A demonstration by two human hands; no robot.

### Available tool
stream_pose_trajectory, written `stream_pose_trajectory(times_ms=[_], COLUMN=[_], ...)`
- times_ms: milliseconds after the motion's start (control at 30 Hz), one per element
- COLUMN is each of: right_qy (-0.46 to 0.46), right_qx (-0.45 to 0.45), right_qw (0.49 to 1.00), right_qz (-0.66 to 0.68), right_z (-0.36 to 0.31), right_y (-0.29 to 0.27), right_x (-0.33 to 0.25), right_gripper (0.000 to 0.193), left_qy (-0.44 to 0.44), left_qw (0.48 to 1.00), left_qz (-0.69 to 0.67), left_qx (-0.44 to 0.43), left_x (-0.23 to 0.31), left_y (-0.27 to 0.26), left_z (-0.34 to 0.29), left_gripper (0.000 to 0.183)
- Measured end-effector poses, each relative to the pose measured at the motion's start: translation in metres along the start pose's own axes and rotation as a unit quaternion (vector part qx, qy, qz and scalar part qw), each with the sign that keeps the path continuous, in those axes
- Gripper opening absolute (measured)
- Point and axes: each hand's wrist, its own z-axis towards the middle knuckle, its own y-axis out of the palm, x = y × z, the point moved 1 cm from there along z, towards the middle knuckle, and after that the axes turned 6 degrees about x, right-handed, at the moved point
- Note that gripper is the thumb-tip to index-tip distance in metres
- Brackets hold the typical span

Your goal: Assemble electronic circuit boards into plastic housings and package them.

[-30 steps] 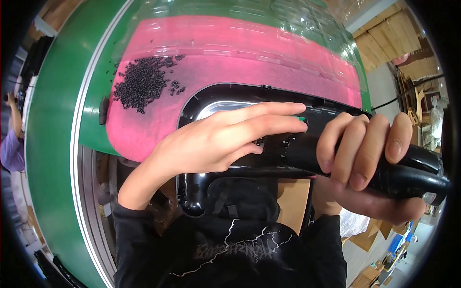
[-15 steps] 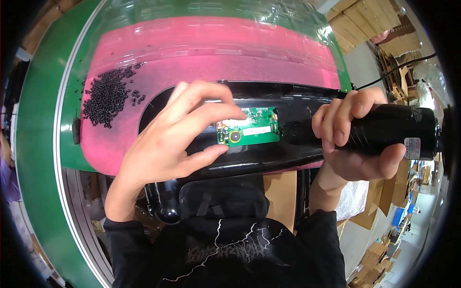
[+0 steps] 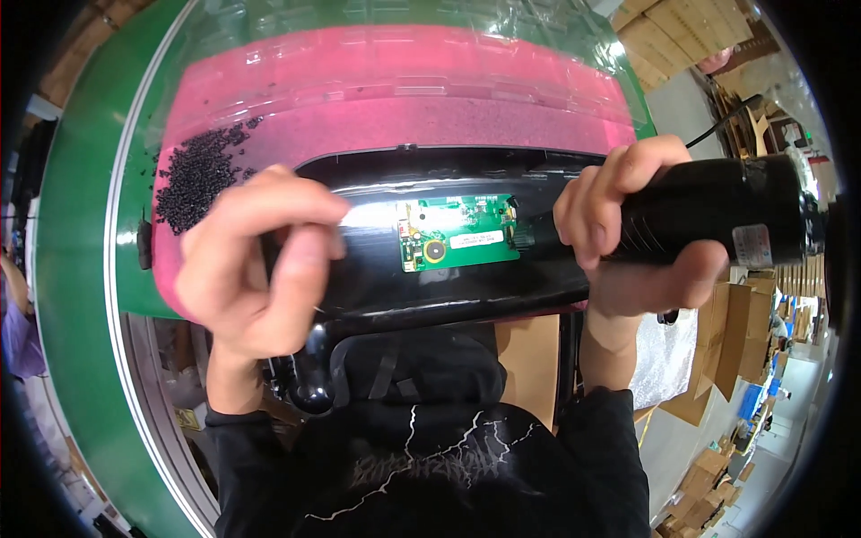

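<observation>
My right hand (image 3: 619,224) is closed around a thick black electric screwdriver (image 3: 700,215), held nearly level. Its narrow front end points left toward the right edge of a green circuit board (image 3: 466,242); I cannot tell whether the tip touches it. The board lies on a long, glossy black plastic housing (image 3: 359,278). To the left of the board, my left hand (image 3: 260,260) hovers over the housing's left end, slightly blurred. Its fingers are loosely bent, with thumb and index apart and nothing visible between them. Beyond it lies a pile of small black screws (image 3: 202,179).
The housing rests on a pink mat (image 3: 502,117) on a green table (image 3: 76,233). Clear plastic trays (image 3: 404,54) stand at the back. A small dark tool (image 3: 144,244) lies left of the screws. Cardboard boxes (image 3: 708,354) are at right.
My left hand has drawn back left from over the board toward the screws, its fingers more bent. My right hand and the screwdriver have shifted slightly left and up.
</observation>
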Motion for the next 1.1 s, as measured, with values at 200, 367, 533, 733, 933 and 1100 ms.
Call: stream_pose_trajectory(times_ms=[200,367,533,733,933,1100], right_qy=[-0.003,-0.016,0.023,0.167,0.173,-0.175], right_qx=[-0.135,-0.104,-0.166,0.115,0.12,0.274], right_qw=[0.984,0.994,0.976,0.931,0.93,0.946], right_qz=[0.119,-0.01,0.141,0.302,0.301,0.005], right_z=[0.011,0.018,0.014,0.037,0.024,-0.034], right_y=[-0.005,-0.003,-0.013,-0.043,-0.073,-0.117], right_x=[-0.003,0.001,-0.003,-0.009,-0.002,-0.065], right_gripper=[0.07,0.071,0.069,0.031,0.034,0.057], left_qy=[-0.214,-0.432,-0.435,-0.476,-0.535,-0.456], left_qw=[0.966,0.866,0.876,0.86,0.733,0.663], left_qz=[0.09,0.243,0.171,-0.184,-0.405,-0.548], left_qx=[0.113,-0.063,-0.118,-0.009,0.113,0.228], left_x=[0.036,0.044,0.056,0.046,0.055,0.07], left_y=[-0.059,-0.058,-0.045,-0.01,0.013,-0.032], left_z=[-0.036,-0.066,-0.093,-0.14,-0.176,-0.176], left_gripper=[0.019,0.032,0.028,0.068,0.08,0.091])
